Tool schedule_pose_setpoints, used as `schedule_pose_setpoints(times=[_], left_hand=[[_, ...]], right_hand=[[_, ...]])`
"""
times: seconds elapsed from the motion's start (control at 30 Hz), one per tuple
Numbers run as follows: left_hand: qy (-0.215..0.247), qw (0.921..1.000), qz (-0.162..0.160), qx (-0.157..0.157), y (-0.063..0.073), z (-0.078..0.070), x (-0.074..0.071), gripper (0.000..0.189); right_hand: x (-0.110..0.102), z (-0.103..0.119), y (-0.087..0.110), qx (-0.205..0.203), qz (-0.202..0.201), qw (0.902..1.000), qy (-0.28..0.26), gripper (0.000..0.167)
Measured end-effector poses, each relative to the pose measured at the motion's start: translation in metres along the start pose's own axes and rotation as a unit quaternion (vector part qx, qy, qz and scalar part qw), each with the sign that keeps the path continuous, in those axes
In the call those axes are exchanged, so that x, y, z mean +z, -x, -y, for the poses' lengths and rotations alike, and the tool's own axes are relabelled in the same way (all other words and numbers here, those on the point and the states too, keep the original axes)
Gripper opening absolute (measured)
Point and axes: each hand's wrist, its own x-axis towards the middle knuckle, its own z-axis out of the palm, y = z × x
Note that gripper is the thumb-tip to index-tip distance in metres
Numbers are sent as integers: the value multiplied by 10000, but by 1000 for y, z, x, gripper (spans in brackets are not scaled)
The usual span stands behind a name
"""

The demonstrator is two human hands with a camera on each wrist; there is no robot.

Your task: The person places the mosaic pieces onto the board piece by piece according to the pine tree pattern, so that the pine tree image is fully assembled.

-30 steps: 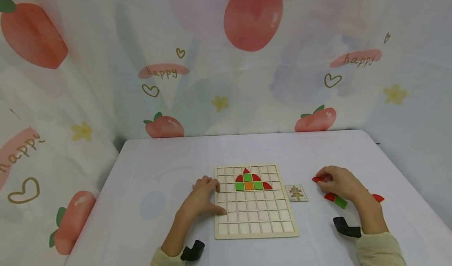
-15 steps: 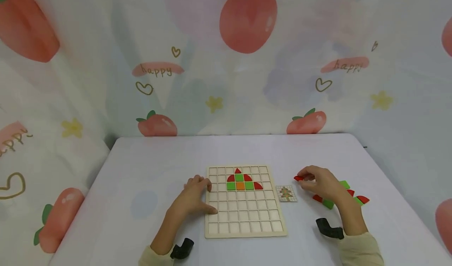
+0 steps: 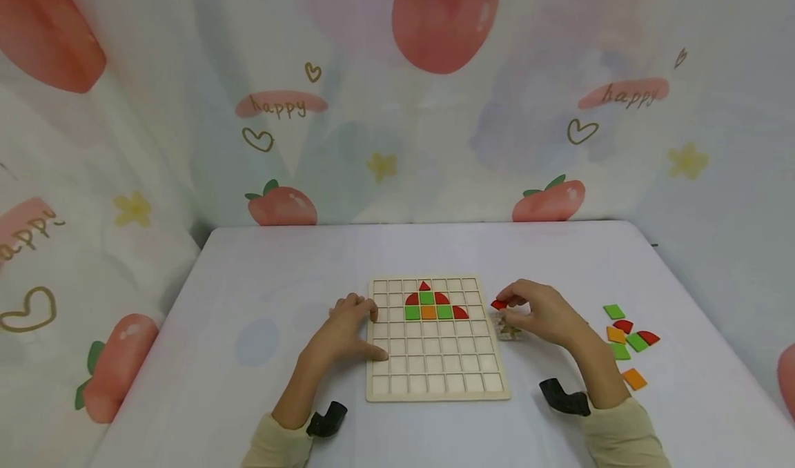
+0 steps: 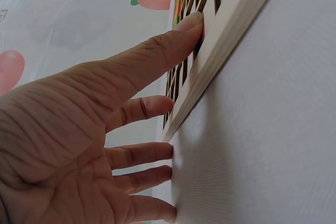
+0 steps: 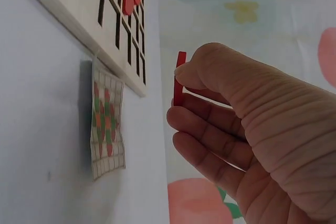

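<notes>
Beside the grid board (image 3: 433, 366), the right hand (image 3: 539, 310) pinches a red piece (image 3: 499, 304), the outstretched left hand (image 3: 346, 331) touching the board.

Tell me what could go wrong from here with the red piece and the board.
The red piece is thin and pinched at the fingertips of the right hand, so it might slip and drop. The picture card lies close to the grid board, beneath that hand, and could get nudged. The left hand has its thumb over the board's edge; a push there might shift it and jostle the colored pieces laid in it.
</notes>
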Motion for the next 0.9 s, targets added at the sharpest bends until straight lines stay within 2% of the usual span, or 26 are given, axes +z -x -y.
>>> schedule_pose_setpoints(times=[0.2, 0.43, 0.73, 0.9], left_hand=[[28, 10000, -20, -22, -1, -1, 0, 56], [19, 10000, -3, -5, 0, 0, 0, 56], [-17, 10000, -10, -44, -1, -3, 1, 56], [-58, 10000, -23, -44, 0, -2, 0, 55]], right_hand=[[8, 21, -8, -292, 74, 9994, -171, 22], [22, 43, -17, -446, 321, 9977, -388, 21], [38, 62, -35, -962, 446, 9940, -257, 19], [48, 75, -48, -1151, 655, 9910, -176, 16]])
